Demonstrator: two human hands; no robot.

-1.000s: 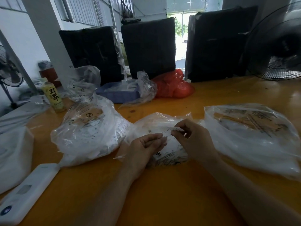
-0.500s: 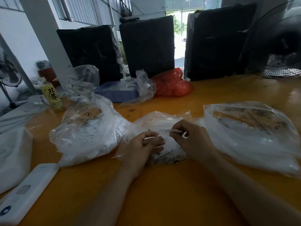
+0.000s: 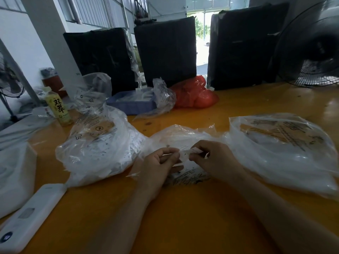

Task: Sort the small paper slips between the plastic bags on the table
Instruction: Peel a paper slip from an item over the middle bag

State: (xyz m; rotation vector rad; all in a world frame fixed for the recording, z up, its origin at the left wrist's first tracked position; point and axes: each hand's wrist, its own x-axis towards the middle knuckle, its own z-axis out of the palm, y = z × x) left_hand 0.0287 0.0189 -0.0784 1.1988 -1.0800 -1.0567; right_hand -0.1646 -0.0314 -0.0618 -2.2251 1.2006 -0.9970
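Far left on the orange table (image 3: 183, 226) there's a white gadget (image 3: 29, 217) and a green drink bottle (image 3: 58, 107), neither part of this job. Next over is the left bag (image 3: 99, 143), puffy and stuffed with white slips. Then my left hand (image 3: 157, 165), fingers curled, pinching one end of a paper slip (image 3: 185, 154). That slip sits right between my two hands, held up just above the middle bag (image 3: 179, 136), which lies flattish under my knuckles. My right hand (image 3: 214, 160) is pinching the other end of the same slip, and there looks to be a second little strip tucked in those fingers, though it's too blurry to swear to. Past that is the right bag (image 3: 282, 149), wide and mostly flat.

So I'd say I'm mid-check on one slip, reading or separating it before it goes anywhere. Next move probably means one hand letting go while the other carries it to whichever bag it belongs in. Can't read the print from here, so no idea which.
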